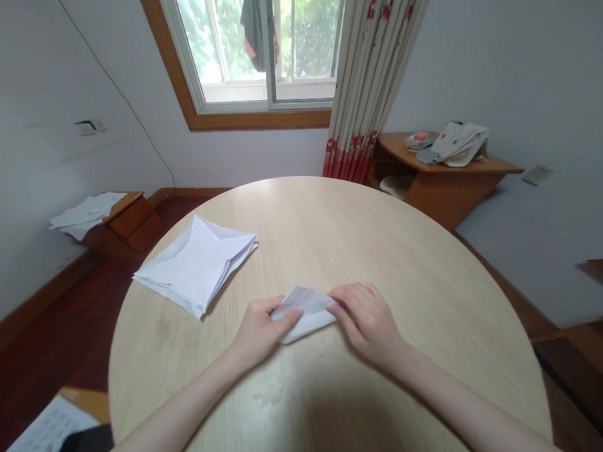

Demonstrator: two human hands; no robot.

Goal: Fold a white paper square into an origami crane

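Observation:
A small folded white paper (306, 311) lies on the round light-wood table (382, 249), near its middle. My left hand (259, 331) grips the paper's left end, thumb on top. My right hand (365, 320) presses down on the paper's right end with its fingers curled over the edge. A stack of white paper sheets (196, 262), with creased and raised corners, rests on the table to the left, a little beyond my left hand.
A wooden corner shelf (444, 173) at the right holds papers and small items. A low wooden cabinet (126, 223) with white sheets stands at the left wall. A window and striped curtain (369, 76) are behind the table.

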